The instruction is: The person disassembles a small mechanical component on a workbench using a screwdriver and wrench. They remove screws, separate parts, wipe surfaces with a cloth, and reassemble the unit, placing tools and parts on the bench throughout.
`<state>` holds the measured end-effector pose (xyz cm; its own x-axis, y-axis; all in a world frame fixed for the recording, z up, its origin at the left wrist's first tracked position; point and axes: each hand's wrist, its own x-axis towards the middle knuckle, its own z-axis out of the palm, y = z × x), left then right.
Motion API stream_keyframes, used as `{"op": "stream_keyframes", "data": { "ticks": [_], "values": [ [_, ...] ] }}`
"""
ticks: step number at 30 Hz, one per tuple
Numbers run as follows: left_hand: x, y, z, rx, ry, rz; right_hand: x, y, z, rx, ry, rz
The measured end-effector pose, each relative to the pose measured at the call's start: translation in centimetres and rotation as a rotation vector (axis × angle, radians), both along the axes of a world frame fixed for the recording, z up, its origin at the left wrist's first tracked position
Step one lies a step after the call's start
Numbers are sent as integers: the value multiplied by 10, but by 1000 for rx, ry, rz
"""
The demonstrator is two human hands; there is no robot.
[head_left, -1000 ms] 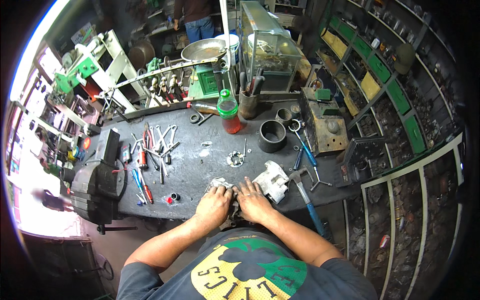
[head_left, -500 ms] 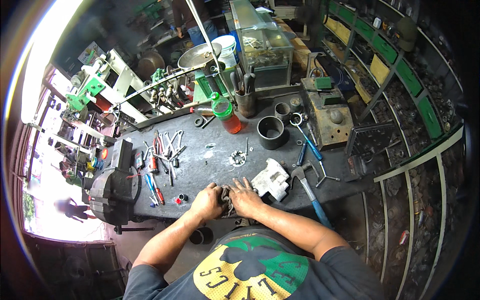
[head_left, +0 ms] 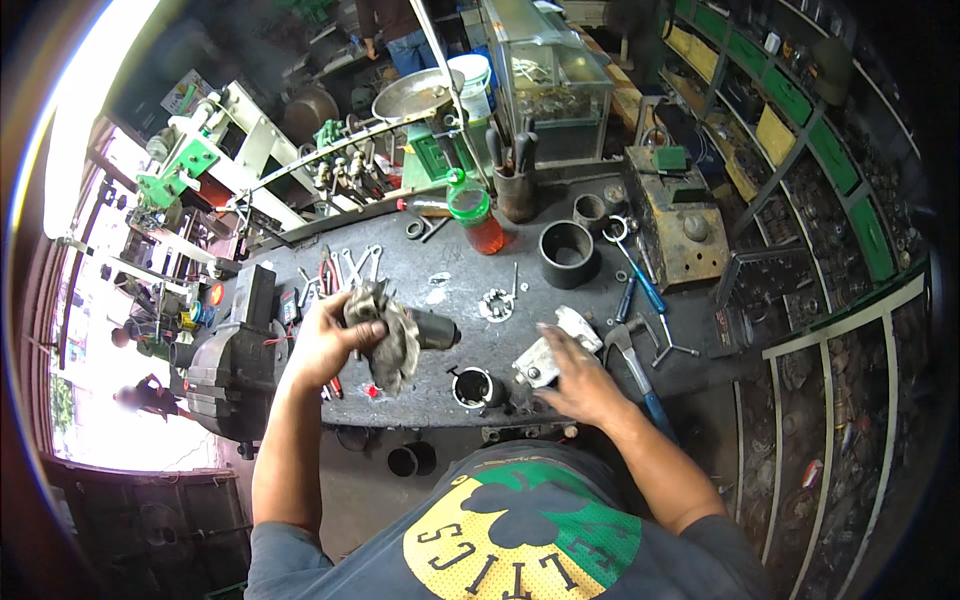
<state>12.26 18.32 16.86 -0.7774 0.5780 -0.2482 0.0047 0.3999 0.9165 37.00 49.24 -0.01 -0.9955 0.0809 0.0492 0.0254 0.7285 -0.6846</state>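
Lying beside the right hand [head_left: 582, 383]: blue-handled hammer [head_left: 641, 377]

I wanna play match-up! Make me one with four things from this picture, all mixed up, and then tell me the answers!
1. clear, green-capped plastic bottle
2. metal-headed hammer
3. person's bare left hand
4. blocky metal casting

A. gripping a dirty grey object
B. pale silver, by the bare right hand
C. blue handle
D. red liquid inside

Pairs: 1-D, 2-C, 3-A, 4-B
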Motion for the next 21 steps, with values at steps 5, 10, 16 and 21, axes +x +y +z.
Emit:
{"op": "stream_keyframes", "data": {
  "ticks": [5,10,16,21],
  "values": [
    [-85,19,-63,-13,-17,-59,44,7,11,-74,-89,-291],
    [-149,54,-155,-174,-145,-298,90,-11,-12,-77,5,-462],
    [-215,115,-256,-225,-431,-505,130,-49,-16,-241,-165,-724],
    [-208,162,-255,-655,155,-603,141,-69,-12,-300,-210,-841]
  ]
}}
